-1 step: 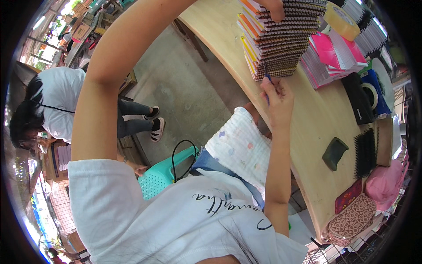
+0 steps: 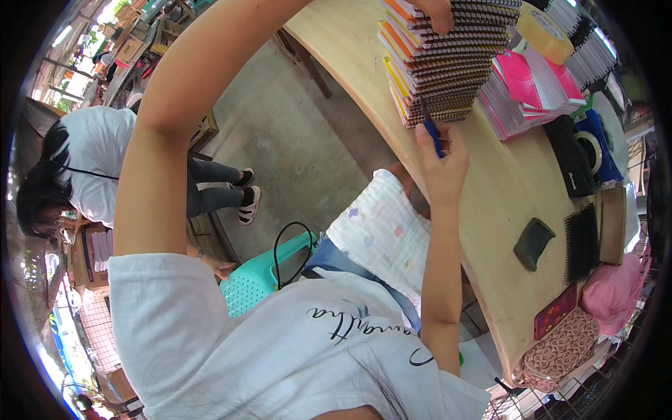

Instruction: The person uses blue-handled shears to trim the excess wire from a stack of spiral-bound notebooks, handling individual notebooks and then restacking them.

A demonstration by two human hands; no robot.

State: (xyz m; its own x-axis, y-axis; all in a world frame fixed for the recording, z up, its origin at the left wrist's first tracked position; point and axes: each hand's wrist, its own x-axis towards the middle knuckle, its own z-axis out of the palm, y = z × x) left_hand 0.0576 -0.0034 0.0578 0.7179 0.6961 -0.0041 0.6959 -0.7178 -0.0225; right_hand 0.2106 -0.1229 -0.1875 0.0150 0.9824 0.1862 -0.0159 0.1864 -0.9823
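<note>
A stack of spiral notebooks (image 2: 462, 59) with black wire bindings and white, orange and yellow page edges lies at the far edge of the view. My left hand (image 2: 435, 12), partly cut off by the top edge, grips the notebooks with its fingers bent down onto the bindings. At the stack's near end, my right hand (image 2: 444, 157) is closed around a slim blue-handled tool (image 2: 434, 137). The tool's thin dark tip points at the lowest bindings; its exact kind is too small to tell.
On the wooden table (image 2: 490, 231) are pink notebooks (image 2: 528, 87), a tape roll (image 2: 544, 36), a black pouch (image 2: 568, 157), a dark curved block (image 2: 534, 243), a black brush-like strip (image 2: 581, 241) and a patterned purse (image 2: 560, 350). A teal stool (image 2: 252, 283) and another person (image 2: 98, 154) are at left.
My right hand has shifted slightly and the blue tool has turned, so more of its handle shows. My left hand stays on the notebooks.
</note>
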